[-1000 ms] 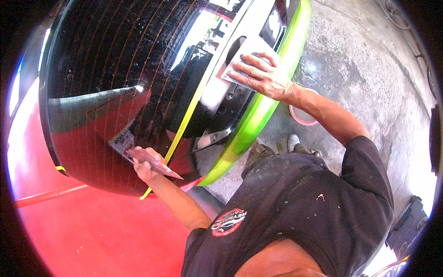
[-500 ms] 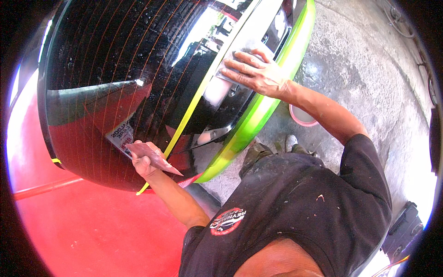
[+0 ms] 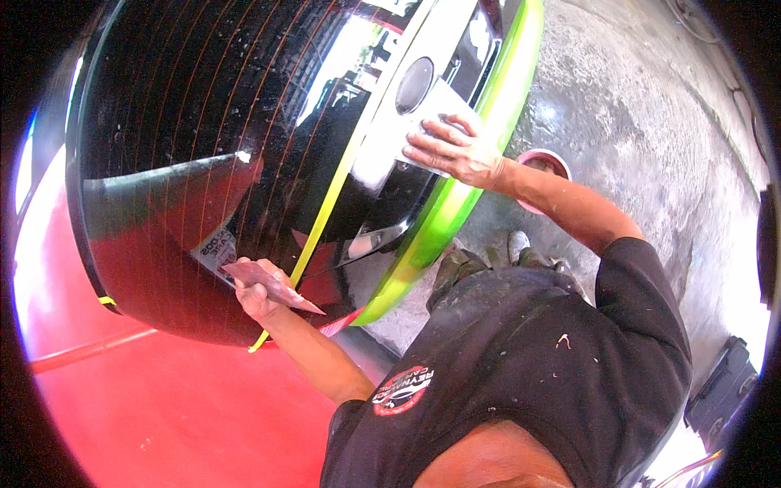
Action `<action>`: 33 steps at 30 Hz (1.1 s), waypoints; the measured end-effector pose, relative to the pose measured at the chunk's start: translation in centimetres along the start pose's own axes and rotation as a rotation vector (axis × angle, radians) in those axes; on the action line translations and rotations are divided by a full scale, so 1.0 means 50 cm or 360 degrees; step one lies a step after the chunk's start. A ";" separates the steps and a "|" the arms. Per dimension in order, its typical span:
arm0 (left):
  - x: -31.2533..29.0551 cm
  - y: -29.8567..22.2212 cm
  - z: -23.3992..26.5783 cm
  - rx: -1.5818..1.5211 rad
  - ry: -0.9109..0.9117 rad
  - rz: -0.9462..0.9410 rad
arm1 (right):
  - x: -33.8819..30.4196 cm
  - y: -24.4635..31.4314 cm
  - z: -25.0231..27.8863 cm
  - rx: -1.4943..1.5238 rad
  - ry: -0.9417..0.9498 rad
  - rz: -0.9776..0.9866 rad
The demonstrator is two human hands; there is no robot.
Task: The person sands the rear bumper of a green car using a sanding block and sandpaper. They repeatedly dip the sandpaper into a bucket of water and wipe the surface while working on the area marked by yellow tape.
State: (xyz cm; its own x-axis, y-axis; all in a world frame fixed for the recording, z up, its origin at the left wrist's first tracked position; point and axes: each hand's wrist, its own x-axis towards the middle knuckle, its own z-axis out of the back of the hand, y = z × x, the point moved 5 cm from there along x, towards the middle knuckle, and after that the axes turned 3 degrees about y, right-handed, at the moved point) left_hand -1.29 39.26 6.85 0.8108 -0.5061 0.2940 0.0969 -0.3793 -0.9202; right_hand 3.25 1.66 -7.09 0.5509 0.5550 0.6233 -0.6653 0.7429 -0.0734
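My left hand point(image 3: 256, 301) is closed on a folded reddish-brown sheet of sandpaper point(image 3: 277, 289), held above the lower corner of a car's dark rear window point(image 3: 179, 211). My right hand point(image 3: 460, 150) lies with fingers extended on the car's rear panel, pressing a pale flat sheet point(image 3: 453, 104) against it. The fingers hide much of that sheet, and its kind is unclear. A dark oval emblem point(image 3: 415, 85) shows on the whitish panel beside it. Yellow tape point(image 3: 325, 213) runs between glass and panel.
The bright green bumper edge point(image 3: 506, 89) curves along the car's rear. A pink-rimmed bucket point(image 3: 561, 156) stands on the rough concrete floor point(image 3: 618, 89), partly behind my right forearm. Red floor point(image 3: 187, 398) lies at the lower left, and a black case point(image 3: 720, 390) at the right.
My right hand has slid down the panel toward the bumper with the pale sheet, uncovering the oval emblem. More of the bucket shows. My left hand keeps its hold on the sandpaper.
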 end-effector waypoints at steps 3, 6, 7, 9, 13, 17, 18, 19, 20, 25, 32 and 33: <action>0.006 -0.002 -0.007 0.0001 -0.0031 -0.0020 | -0.033 0.013 -0.011 0.0062 0.0056 -0.0099; -0.003 -0.003 0.003 0.0018 -0.0062 -0.0021 | -0.058 0.011 -0.004 0.0140 0.0067 -0.0214; -0.002 0.000 0.009 -0.0001 -0.0062 -0.0018 | -0.063 0.008 -0.003 0.0172 0.0064 -0.0255; 0.002 0.000 0.008 -0.0029 -0.0071 -0.0008 | -0.065 0.006 -0.008 0.0119 0.0063 -0.0344; -0.014 -0.001 0.025 -0.0120 -0.0154 -0.0037 | -0.036 0.007 0.009 0.0121 -0.0108 -0.0320; -0.005 0.001 0.010 0.0017 -0.0059 -0.0046 | -0.011 -0.005 0.024 0.0032 -0.0208 -0.0206; 0.000 0.000 0.001 0.0020 -0.0034 -0.0043 | -0.005 -0.009 0.030 0.0011 -0.0191 -0.0171; 0.003 -0.001 -0.005 0.0031 -0.0033 -0.0037 | 0.000 -0.012 0.031 -0.0010 -0.0176 -0.0136; 0.006 -0.001 -0.012 0.0042 -0.0031 -0.0029 | 0.001 -0.015 0.025 -0.0056 -0.0115 -0.0122; 0.009 -0.002 -0.024 -0.0029 -0.0030 0.0001 | 0.010 -0.026 -0.001 -0.0087 -0.0028 -0.0078; 0.002 0.000 -0.007 -0.0155 -0.0060 0.0011 | -0.012 -0.018 -0.054 -0.0087 -0.0067 -0.0163; 0.004 0.001 -0.007 -0.0174 -0.0054 0.0015 | -0.019 -0.013 -0.058 -0.0086 -0.0101 -0.0198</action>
State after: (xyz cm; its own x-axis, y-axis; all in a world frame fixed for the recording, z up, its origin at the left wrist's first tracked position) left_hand -1.33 38.87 6.94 0.8307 -0.4842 0.2748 0.0270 -0.4580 -0.8886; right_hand 4.65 1.74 -9.88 0.5931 0.4338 0.6783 -0.5650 0.8244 -0.0332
